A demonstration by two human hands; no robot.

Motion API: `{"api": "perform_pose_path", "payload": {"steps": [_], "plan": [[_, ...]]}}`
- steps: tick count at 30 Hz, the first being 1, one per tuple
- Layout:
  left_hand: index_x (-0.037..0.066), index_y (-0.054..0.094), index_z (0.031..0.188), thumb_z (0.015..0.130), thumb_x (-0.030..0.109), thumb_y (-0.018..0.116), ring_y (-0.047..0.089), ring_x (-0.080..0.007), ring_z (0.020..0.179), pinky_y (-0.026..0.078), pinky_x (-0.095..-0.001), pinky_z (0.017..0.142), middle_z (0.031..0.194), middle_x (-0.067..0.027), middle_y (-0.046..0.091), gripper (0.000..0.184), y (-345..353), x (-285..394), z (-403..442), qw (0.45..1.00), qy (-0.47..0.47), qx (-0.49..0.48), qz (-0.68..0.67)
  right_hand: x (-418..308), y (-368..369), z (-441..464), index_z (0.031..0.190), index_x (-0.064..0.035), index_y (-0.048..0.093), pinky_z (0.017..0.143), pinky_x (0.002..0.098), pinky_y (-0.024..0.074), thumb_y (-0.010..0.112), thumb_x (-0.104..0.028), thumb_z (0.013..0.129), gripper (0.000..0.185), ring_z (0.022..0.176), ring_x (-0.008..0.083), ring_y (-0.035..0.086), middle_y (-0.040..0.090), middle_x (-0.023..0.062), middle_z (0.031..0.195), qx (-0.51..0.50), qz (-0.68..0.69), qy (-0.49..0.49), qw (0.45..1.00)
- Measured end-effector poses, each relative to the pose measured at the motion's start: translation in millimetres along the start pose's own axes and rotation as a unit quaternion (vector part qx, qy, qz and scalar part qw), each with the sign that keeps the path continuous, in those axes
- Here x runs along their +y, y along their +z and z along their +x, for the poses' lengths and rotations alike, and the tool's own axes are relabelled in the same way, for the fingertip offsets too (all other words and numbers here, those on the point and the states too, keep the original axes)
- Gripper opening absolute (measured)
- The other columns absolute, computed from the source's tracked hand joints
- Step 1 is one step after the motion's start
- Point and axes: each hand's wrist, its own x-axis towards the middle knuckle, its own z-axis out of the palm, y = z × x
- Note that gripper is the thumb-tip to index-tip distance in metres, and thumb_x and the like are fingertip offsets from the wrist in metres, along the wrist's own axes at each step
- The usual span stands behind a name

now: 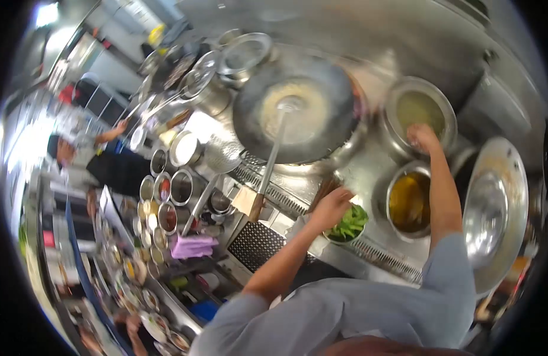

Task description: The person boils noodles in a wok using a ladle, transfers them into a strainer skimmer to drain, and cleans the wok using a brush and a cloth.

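Observation:
My right hand (pixel 423 137) is over a steel pot (pixel 394 98) of cloudy greenish liquid. Its fingers are curled in, and anything inside them is hidden. Closer to me is my left hand (pixel 332 210), with bent fingers, beside a bowl of green leaves (pixel 351 224) and a brown stick-like bundle (pixel 324 193); what it grips, if anything, is hidden. A wok (pixel 247 113) holds pale steaming liquid, and a long-handled ladle (pixel 277 142) rests in it.
Near my right arm stands a pot of amber oil (pixel 409 204), beside a large metal basin (pixel 514 196). On the left are a perforated skimmer (pixel 222 155), several seasoning containers (pixel 169 216) and a purple cloth (pixel 194 246). Another person (pixel 123 169) stands at far left.

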Motion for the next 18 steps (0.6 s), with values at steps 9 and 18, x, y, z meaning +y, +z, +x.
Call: {"api": "perform_pose_path", "payload": {"steps": [9, 18], "plan": [[0.000, 0.063, 0.089, 0.089, 0.016, 0.051, 0.058, -0.0207, 0.076, 0.044, -0.0372, 0.062, 0.087, -0.0108, 0.063, 0.020, 85.4, -39.3, 244.1, 0.842, -0.145, 0.067, -0.516, -102.0, 116.5, -79.0, 0.120, 0.0034, 0.056, 0.082, 0.0380, 0.0499, 0.053, -0.006, 0.084, 0.038, 0.097, 0.0315, 0.064, 0.066, 0.0187, 0.105, -0.166, -0.295, -0.173, 0.925], [-0.006, 0.060, 0.100, 0.081, 0.031, 0.061, 0.061, -0.0255, 0.092, 0.046, -0.0386, 0.082, 0.097, -0.0174, 0.064, 0.042, -16.6, -51.8, 24.1, 0.970, -0.038, 0.168, -0.171, -67.0, 303.2, -175.8, 0.117, 0.0081, 0.054, 0.100, 0.0485, 0.0357, 0.058, -0.015, 0.083, 0.042, 0.118, 0.0463, 0.044, 0.050, 0.0325, 0.122, -0.048, -0.404, -0.521, 0.751]]}}
